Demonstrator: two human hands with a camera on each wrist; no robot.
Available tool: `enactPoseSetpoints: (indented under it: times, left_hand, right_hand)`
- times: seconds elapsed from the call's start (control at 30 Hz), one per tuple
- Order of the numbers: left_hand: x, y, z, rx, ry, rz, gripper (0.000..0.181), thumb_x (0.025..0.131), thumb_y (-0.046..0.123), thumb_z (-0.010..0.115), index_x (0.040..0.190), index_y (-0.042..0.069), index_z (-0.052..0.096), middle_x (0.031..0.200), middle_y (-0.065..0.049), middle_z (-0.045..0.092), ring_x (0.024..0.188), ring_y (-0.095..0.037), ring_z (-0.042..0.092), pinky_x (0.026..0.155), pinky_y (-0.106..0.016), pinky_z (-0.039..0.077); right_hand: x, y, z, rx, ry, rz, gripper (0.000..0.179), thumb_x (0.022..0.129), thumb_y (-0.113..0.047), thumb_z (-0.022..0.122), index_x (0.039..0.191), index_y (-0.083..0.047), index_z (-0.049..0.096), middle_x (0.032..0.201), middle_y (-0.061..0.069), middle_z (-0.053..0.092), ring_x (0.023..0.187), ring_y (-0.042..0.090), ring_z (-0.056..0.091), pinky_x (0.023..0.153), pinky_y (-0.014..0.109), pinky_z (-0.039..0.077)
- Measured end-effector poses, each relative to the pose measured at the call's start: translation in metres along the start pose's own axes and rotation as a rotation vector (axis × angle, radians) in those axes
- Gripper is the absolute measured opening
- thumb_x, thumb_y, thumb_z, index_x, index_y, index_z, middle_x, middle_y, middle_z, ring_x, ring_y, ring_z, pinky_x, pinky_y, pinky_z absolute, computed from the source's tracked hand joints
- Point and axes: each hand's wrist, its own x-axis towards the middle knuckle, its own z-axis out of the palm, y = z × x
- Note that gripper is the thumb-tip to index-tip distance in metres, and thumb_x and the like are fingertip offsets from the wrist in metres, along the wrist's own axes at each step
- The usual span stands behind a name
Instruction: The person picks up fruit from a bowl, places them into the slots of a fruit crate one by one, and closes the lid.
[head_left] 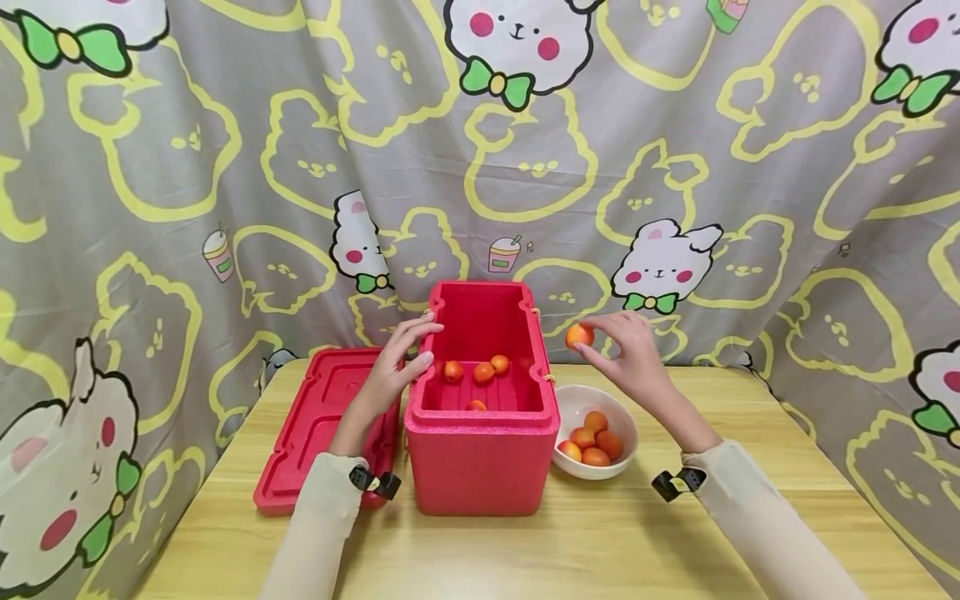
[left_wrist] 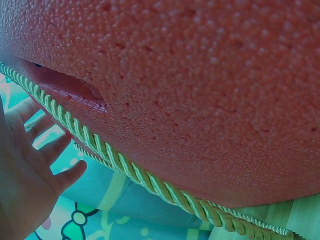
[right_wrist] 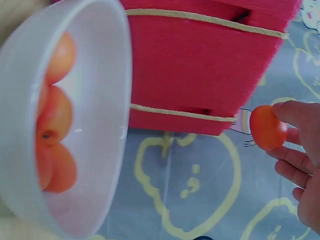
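Above the white bowl (head_left: 633,442), my right hand (head_left: 633,350) pinches a small orange fruit (head_left: 580,336) between thumb and fingertips. In the right wrist view the held fruit (right_wrist: 267,128) looks smooth and round, apricot-like. The red foam box (head_left: 483,471) stands uncovered in the middle, with several like fruits (head_left: 483,372) on its floor. My left hand (head_left: 390,367) is at the box's left rim, fingers extended and spread. From the left wrist, that hand (left_wrist: 30,165) shows beside the box wall and a twisted cord (left_wrist: 125,162). Several fruits (head_left: 596,442) lie in the bowl.
The box's red lid (head_left: 300,433) lies on the wooden table (head_left: 480,558) at the left, partly under my left forearm. Cords (right_wrist: 190,17) run along the box's side. A patterned grey curtain (head_left: 420,167) hangs close behind the table and along both sides.
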Motion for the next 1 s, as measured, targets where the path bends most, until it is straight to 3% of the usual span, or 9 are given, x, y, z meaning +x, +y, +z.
enactPoseSetpoints:
  times: [0.27,0.53,1.0]
  left_hand:
    - [0.0,0.0,0.002,0.0,-0.002,0.005,0.05,0.095,0.015,0.058,0.145,0.015,0.054,0.16,-0.009,0.038,0.149,-0.025,0.033,0.112,-0.065,0.039]
    - [-0.003,0.0,0.005,-0.012,0.001,0.005,0.049,0.095,0.016,0.058,0.144,0.014,0.055,0.16,-0.009,0.039,0.147,-0.027,0.034,0.113,-0.068,0.036]
    - [-0.001,0.002,0.004,-0.022,0.012,0.01,0.048,0.095,0.016,0.057,0.143,0.01,0.055,0.16,-0.013,0.038,0.149,-0.028,0.033,0.115,-0.07,0.032]
  right_hand:
    - [0.01,-0.012,-0.012,0.047,0.083,0.01,0.04,0.077,-0.005,0.087,0.115,-0.003,0.074,0.107,0.016,0.075,0.103,0.032,0.056,0.094,0.048,0.036]
    - [0.021,-0.034,-0.016,0.064,0.078,-0.021,0.043,0.077,-0.012,0.088,0.117,-0.007,0.074,0.113,0.012,0.075,0.105,0.027,0.058,0.097,0.046,0.038]
    - [0.05,-0.073,-0.011,0.055,-0.023,-0.223,0.042,0.077,-0.015,0.088,0.116,-0.008,0.074,0.109,0.009,0.075,0.104,0.024,0.06,0.098,0.048,0.04]
